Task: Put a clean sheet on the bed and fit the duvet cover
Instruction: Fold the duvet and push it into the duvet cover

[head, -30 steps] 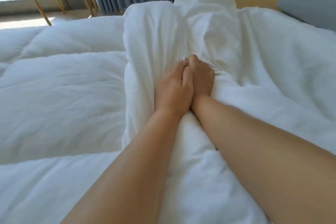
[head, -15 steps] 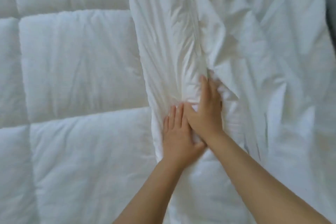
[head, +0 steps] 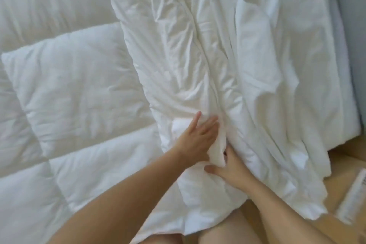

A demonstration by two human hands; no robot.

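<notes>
A white quilted duvet point(head: 79, 85) covers the left of the bed. Over its right part lies the crumpled white duvet cover point(head: 263, 61), gathered into long folds running away from me. My left hand point(head: 196, 138) presses flat on the cover with straight fingers, just left of a bunched ridge of fabric. My right hand point(head: 231, 168) sits close beside it on the ridge's right; its thumb spreads left under the bunch and its fingers go into the fold, tips hidden, so it holds the bunch.
The bed's right edge point(head: 348, 109) drops to a wooden floor point(head: 344, 166), where a white striped object point(head: 354, 198) lies. A grey surface point(head: 356, 16) runs along the far right. My bare legs point(head: 223, 230) are against the bed's near edge.
The view has swung down and right, bringing the bed edge and floor into sight. Both hands slid toward me along the fold. My right hand went from flat to tucked into the fabric.
</notes>
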